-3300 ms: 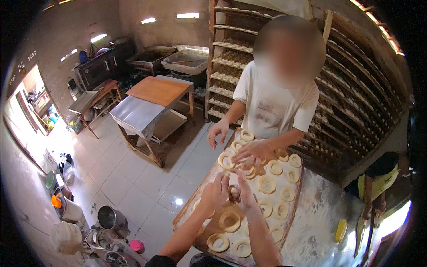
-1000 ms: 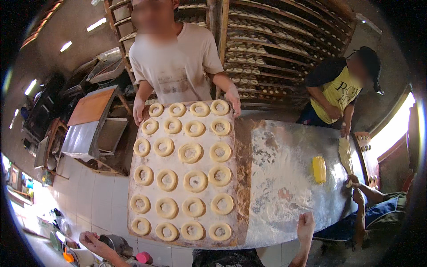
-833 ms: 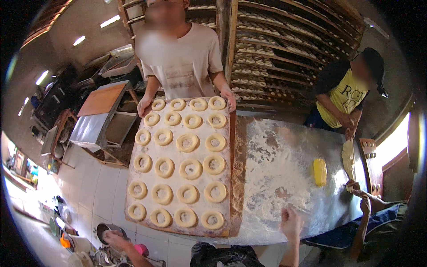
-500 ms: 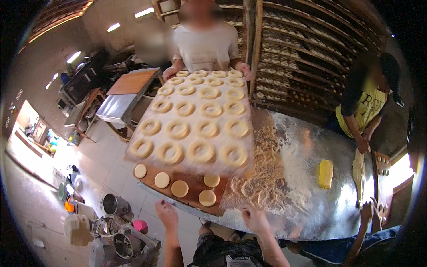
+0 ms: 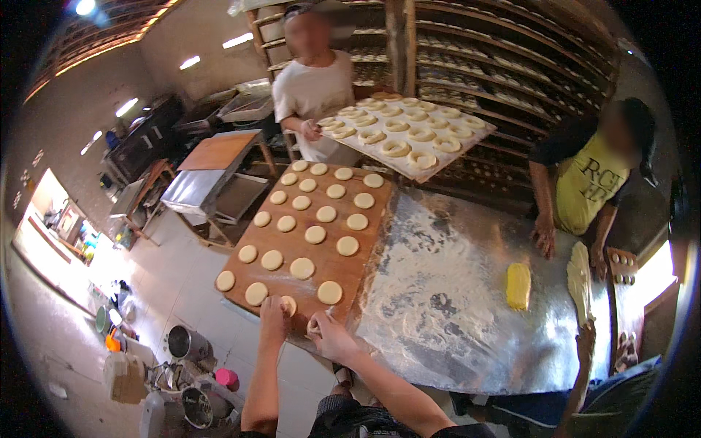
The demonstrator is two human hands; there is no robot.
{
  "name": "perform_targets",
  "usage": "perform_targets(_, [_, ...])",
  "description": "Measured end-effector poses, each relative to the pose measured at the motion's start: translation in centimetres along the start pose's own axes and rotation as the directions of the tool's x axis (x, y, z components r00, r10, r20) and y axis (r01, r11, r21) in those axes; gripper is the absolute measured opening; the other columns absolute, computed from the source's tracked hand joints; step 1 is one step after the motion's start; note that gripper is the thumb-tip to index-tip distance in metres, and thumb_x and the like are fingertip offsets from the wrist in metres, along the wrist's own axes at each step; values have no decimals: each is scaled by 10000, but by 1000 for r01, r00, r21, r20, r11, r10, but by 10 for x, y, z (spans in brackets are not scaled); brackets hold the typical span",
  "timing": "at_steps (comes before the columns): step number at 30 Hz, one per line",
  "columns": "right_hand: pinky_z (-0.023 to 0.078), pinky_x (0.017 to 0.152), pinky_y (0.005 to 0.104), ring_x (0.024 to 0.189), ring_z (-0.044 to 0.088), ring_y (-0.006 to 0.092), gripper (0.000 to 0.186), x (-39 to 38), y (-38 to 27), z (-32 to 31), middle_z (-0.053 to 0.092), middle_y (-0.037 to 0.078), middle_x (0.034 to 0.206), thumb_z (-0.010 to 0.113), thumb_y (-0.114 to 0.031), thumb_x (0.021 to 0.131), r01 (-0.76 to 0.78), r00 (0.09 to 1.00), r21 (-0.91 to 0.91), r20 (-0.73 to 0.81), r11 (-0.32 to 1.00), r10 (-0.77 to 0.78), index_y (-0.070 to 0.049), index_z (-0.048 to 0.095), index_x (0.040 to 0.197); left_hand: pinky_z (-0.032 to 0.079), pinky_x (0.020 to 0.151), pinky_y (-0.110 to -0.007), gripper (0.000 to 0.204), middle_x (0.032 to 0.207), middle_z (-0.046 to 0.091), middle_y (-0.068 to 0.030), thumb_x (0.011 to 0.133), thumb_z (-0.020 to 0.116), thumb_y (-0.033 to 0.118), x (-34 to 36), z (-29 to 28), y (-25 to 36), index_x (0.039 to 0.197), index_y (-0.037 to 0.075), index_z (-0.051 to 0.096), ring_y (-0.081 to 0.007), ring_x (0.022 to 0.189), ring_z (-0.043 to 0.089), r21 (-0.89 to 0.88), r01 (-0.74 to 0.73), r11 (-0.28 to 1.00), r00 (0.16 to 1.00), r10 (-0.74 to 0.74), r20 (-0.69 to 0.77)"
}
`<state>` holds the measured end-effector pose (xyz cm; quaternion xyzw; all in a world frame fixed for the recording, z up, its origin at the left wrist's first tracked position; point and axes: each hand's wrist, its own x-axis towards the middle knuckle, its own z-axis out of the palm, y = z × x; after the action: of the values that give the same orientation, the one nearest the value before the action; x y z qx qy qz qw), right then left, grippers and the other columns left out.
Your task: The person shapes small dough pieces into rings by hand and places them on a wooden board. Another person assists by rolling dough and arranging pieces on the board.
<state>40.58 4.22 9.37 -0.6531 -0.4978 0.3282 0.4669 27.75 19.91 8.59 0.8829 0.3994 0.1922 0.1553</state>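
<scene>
A brown wooden board (image 5: 298,232) bears several rows of flat, pale dough rounds (image 5: 302,269). At the board's near edge my left hand (image 5: 274,321) has its fingers closed at the rim of one dough round (image 5: 290,306). Just to the right, my right hand (image 5: 334,340) is curled closed over another pale dough round (image 5: 314,325), mostly covered by the fingers. Beyond the board, a co-worker in a white shirt (image 5: 315,93) holds up a floured tray (image 5: 427,174) of dough rings (image 5: 396,149).
The floured metal table (image 5: 467,343) adjoins the board and bears a yellow block (image 5: 518,287). At right, a co-worker in a yellow shirt (image 5: 591,179) stands by a long dough strip (image 5: 580,281); another person's arm reaches there. Loaded racks (image 5: 504,66) line the back; metal pots (image 5: 188,343) stand lower left.
The tray of rings has swung away from over the board toward the far right, uncovering the dough rounds. Both my hands have moved forward onto the nearest rounds.
</scene>
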Motion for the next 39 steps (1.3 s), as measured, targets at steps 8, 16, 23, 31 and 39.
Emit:
perform_targets(8, [522,889,347,1040,671,231,421,-92,69,-147,711,162,1067,742,-100,872,-386,736,161,-541,908,408,-46,617,1271,508,806,-458,182,982,618,-175,866,660,4,5,-4,107,1032,30,588,-393,943,599,-386,-315,867,943,333,-23])
perform_targets(16, [509,911,408,1070,629,304,482,-113,96,-190,651,158,1140,757,-88,803,-638,731,-455,-612,621,302,-44,628,1266,506,928,-421,350,1232,589,-174,917,619,116,14,102,194,1267,115,623,-370,1135,585,-404,-509,760,663,646,380])
perform_targets(23, [491,915,471,1128,574,382,394,-31,47,-142,595,190,1217,745,-190,828,-608,612,-303,-767,734,190,-68,661,1193,456,940,-517,255,1280,540,-195,900,623,217,62,47,104,1096,68,691,-412,1162,536,-333,-266,905,859,379,343])
perform_targets(31, [465,966,433,1100,566,366,323,93,-4,-10,618,174,1090,680,-146,876,-309,928,-714,-370,628,36,-50,597,1173,456,915,-485,259,1164,563,-171,908,624,185,146,13,-11,1106,32,554,-370,1126,548,8,-439,898,890,434,137])
perform_targets(39, [522,918,410,1094,653,334,402,26,19,-95,638,169,1193,709,-115,874,-398,847,-71,-411,915,337,-64,570,1248,495,898,-453,260,1059,631,-191,930,631,164,145,7,64,1150,39,572,-375,1029,623,-676,-151,721,752,528,395])
